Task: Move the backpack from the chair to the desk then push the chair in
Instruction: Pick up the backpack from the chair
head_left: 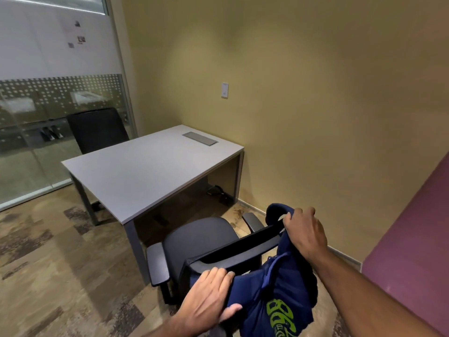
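Observation:
A navy blue backpack (279,295) with green lettering hangs over the back of a black office chair (201,239), on the side nearest me. My right hand (303,233) grips the top of the backpack near its loop at the chair's right corner. My left hand (209,297) holds the backpack's left edge, fingers resting against the chair's top rail. The chair stands pulled out from the grey desk (145,171), its seat facing the desk. The lower part of the backpack runs out of view.
A second black chair (97,130) stands at the far side of the desk by a glass partition (36,142). A metal cable hatch (200,139) sits in the desk top. Yellow wall to the right; a purple panel (413,251) close by my right arm. Cables (218,193) lie under the desk.

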Demonstrator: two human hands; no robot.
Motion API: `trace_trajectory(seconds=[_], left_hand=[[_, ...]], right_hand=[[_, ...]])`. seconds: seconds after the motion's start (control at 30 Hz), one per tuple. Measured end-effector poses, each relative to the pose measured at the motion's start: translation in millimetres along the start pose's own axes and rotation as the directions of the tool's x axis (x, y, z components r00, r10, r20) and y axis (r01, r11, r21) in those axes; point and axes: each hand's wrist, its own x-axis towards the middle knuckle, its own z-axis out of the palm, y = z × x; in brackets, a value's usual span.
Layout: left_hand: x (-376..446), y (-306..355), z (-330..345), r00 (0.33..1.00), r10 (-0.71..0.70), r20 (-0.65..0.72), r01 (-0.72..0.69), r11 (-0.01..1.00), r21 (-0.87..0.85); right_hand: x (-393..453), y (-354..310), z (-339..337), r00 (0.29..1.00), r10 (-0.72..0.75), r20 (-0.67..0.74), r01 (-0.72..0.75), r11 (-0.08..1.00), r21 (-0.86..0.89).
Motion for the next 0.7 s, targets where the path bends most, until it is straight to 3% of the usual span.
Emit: trace_trajectory(seconds=[0.1, 0.23, 0.33, 0.47, 0.57, 0.7], left_hand=[[23.4, 23.9, 0.9, 0.999, 0.024, 0.034, -0.022, 0.997, -0.071], [65.8, 60.1, -10.1, 0.978, 0.051, 0.204, -0.021, 0.989, -0.147], [103.4, 86.5, -22.0, 0.95, -0.002, 0.313, 0.095, 0.954, -0.284], [157.3, 106.1, -47.5, 0.955, -0.204, 0.217, 0.282, 0.856, -0.433], [200.9, 100.5, -71.1, 0.963, -0.237, 0.13, 0.271, 0.849, -0.454], [247.8, 102.3, -97.3, 0.99, -0.135, 0.031, 0.133, 0.862, -0.489]], right_hand=[[5.0, 9.4, -24.1, 0.999, 0.045, -0.027, -0.046, 0.999, -0.02], [7.9, 23.0, -58.8, 0.989, 0.108, -0.096, -0.112, 0.993, -0.036], [13.8, 29.4, -89.6, 0.975, 0.145, -0.17, -0.149, 0.989, -0.013], [25.5, 36.6, -137.6, 0.948, 0.189, -0.255, -0.199, 0.98, -0.012], [31.7, 49.9, -174.1, 0.932, 0.229, -0.282, -0.25, 0.967, -0.039], [38.2, 78.2, -214.3, 0.959, 0.191, -0.207, -0.216, 0.971, -0.107]])
